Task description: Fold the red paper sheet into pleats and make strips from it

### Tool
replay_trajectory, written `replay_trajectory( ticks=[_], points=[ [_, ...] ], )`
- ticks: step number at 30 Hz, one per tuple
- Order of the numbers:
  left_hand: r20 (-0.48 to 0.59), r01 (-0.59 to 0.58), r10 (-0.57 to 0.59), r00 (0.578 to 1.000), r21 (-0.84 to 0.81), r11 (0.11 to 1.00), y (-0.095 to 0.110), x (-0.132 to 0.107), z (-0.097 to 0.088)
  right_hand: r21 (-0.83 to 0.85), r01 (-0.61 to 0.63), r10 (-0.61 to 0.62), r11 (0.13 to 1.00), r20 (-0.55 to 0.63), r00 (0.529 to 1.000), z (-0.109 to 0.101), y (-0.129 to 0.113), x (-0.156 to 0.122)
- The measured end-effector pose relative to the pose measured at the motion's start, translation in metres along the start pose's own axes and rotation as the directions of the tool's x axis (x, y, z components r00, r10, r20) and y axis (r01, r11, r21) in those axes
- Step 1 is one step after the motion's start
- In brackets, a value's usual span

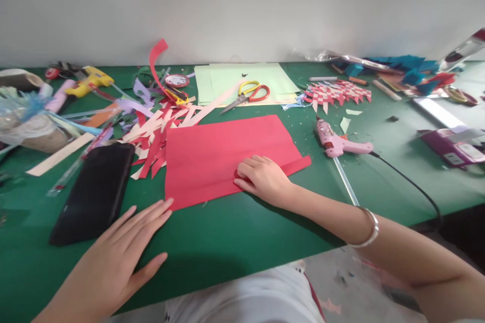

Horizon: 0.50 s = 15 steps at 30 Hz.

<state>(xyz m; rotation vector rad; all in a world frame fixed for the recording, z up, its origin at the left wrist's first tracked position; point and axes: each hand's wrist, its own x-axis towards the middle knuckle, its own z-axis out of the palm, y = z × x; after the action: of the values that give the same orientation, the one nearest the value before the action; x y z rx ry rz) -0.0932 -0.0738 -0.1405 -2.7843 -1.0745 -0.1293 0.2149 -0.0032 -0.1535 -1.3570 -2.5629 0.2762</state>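
Observation:
A sheet of red paper (215, 146) lies on the green table, with a narrow strip folded up along its near edge at the right. My left hand (121, 247) is open, fingers stretched out, its fingertips touching the paper's near left corner. Over the near edge, my right hand (265, 179) is closed, with curled fingers and thumb on the folded strip. Just beyond the sheet, scissors (248, 96) with red and yellow handles rest on pale green paper (212, 78). Cut red and pale paper strips (151, 149) are heaped by the sheet's left side.
A black phone (94, 192) lies left of the paper. To the right is a pink glue gun (337, 141) with a cord and clear glue stick. A yellow glue gun (91, 81), a tape roll (177, 81), woven paper (337, 93) and a purple box (454, 149) lie around.

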Motion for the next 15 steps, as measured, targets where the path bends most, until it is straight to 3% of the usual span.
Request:
replay_trajectory(
  ticks=[5, 10, 15],
  points=[
    [-0.103, 0.007, -0.004, 0.995, 0.032, 0.999, 0.014, 0.04, 0.0, -0.015, -0.001, 0.002, 1.0, 0.018, 1.0, -0.002, -0.002, 0.0],
    [-0.059, -0.107, 0.106, 0.993, -0.023, 0.994, 0.041, 0.082, 0.004, -0.013, 0.011, -0.011, 1.0, 0.017, 1.0, -0.005, -0.009, 0.005],
    [0.051, -0.074, 0.079, 0.996, -0.101, 0.992, 0.044, 0.087, 0.01, 0.034, 0.038, -0.039, 0.999, 0.034, 0.999, -0.014, -0.008, 0.0]
  ],
)
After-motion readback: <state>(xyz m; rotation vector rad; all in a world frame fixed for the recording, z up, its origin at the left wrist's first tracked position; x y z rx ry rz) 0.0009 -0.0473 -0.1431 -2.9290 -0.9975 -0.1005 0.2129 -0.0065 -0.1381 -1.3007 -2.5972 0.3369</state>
